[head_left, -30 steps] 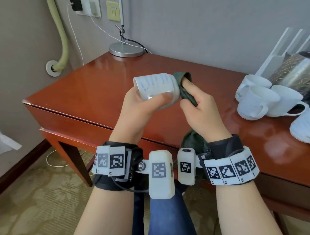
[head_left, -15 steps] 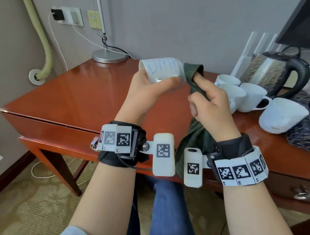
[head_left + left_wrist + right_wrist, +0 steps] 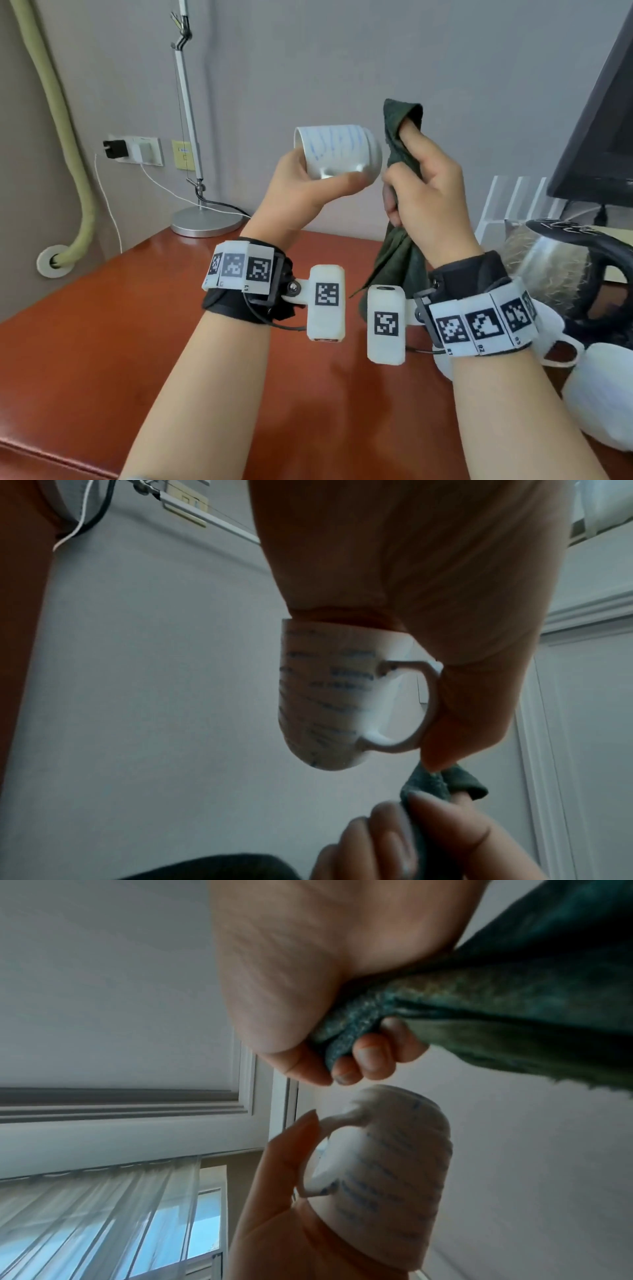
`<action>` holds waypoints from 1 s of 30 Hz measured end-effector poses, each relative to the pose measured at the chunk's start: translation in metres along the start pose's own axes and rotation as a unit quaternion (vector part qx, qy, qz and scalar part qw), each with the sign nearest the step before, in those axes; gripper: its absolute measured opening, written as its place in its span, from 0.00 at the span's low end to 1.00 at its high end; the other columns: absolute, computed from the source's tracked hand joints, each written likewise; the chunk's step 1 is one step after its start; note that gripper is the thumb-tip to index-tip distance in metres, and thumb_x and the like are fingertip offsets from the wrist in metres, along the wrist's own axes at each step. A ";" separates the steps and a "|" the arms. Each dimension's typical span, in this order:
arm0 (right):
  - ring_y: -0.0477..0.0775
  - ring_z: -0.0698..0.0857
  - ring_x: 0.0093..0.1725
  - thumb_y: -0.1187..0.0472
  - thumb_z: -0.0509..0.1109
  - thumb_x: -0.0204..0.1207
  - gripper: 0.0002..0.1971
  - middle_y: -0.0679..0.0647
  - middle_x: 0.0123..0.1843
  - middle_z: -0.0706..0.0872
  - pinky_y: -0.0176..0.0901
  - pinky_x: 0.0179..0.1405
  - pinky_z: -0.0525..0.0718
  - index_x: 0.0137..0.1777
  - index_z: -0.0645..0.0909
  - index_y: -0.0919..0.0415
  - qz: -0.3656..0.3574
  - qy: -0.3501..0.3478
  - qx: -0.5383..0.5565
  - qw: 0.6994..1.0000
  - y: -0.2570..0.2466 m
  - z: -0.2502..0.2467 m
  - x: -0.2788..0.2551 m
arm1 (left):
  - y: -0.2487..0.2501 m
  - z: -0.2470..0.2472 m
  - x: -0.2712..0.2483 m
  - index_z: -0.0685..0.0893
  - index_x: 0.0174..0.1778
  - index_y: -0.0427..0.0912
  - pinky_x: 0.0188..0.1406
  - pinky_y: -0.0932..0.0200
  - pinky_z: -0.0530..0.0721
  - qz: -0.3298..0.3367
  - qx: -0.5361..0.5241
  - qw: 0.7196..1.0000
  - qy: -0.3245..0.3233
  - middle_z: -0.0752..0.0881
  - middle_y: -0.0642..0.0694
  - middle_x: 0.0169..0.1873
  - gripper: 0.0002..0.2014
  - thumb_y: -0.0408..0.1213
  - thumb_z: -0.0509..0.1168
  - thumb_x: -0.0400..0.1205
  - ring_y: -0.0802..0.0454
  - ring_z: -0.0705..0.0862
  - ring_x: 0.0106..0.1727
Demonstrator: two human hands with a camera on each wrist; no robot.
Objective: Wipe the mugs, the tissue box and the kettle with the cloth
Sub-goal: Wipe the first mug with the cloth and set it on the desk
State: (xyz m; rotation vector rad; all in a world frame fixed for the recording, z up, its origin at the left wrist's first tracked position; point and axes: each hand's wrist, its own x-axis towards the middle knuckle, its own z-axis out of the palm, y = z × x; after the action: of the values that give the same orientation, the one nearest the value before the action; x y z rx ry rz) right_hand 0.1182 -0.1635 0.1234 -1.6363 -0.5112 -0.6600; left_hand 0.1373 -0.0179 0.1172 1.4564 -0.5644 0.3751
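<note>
My left hand grips a white mug with blue lettering on its side, raised in front of the wall, its base pointing right. The thumb lies along the mug's handle. My right hand clutches the dark green cloth just right of the mug's base, with a finger tucked into its top fold. A narrow gap separates cloth and mug. The steel kettle with a black handle stands at the right of the red-brown table. Other white mugs lie partly hidden behind my right wrist.
A desk lamp's round base and thin pole stand at the back of the table. Wall sockets with a plugged charger and a green hose are at the left. A dark screen fills the upper right, with a white rack below it.
Both hands have lifted the mug and cloth higher, up in front of the wall. The cloth has come off the mug's base, leaving a small gap. The head view has tilted upward.
</note>
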 end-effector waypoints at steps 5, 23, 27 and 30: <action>0.45 0.69 0.27 0.74 0.58 0.77 0.30 0.35 0.22 0.74 0.37 0.30 0.72 0.76 0.75 0.52 -0.001 -0.022 -0.056 0.998 0.047 0.003 0.007 | -0.013 -0.008 0.020 0.85 0.59 0.30 0.64 0.37 0.83 0.003 -0.019 0.999 0.031 0.89 0.32 0.54 0.29 0.39 0.77 0.63 0.37 0.88 0.58; 0.50 0.67 0.23 0.64 0.56 0.71 0.32 0.52 0.27 0.72 0.43 0.24 0.68 0.72 0.76 0.35 -0.132 -0.095 -0.263 0.951 0.076 0.002 0.019 | -0.039 -0.027 0.027 0.87 0.51 0.34 0.61 0.43 0.86 -0.002 -0.008 0.999 -0.040 0.90 0.33 0.50 0.13 0.25 0.73 0.70 0.37 0.89 0.55; 0.53 0.69 0.24 0.61 0.55 0.70 0.33 0.54 0.26 0.76 0.48 0.27 0.74 0.71 0.69 0.27 -0.100 -0.092 -0.295 0.946 0.083 0.004 0.021 | -0.041 -0.028 0.024 0.87 0.53 0.33 0.61 0.48 0.86 -0.015 0.028 0.997 -0.075 0.89 0.33 0.50 0.14 0.25 0.74 0.71 0.39 0.89 0.56; 0.56 0.71 0.24 0.61 0.56 0.70 0.33 0.57 0.25 0.75 0.52 0.27 0.75 0.75 0.71 0.33 -0.091 -0.095 -0.302 0.944 0.082 0.008 0.018 | -0.040 -0.030 0.023 0.87 0.51 0.33 0.59 0.47 0.87 -0.024 0.019 0.998 -0.062 0.90 0.32 0.50 0.15 0.27 0.73 0.69 0.39 0.89 0.55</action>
State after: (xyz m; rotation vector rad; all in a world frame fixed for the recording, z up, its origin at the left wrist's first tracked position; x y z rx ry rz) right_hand 0.1864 -0.1698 0.0744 -2.2659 -0.6460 -0.8563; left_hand 0.1824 0.0054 0.0966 1.5352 -0.6242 0.2608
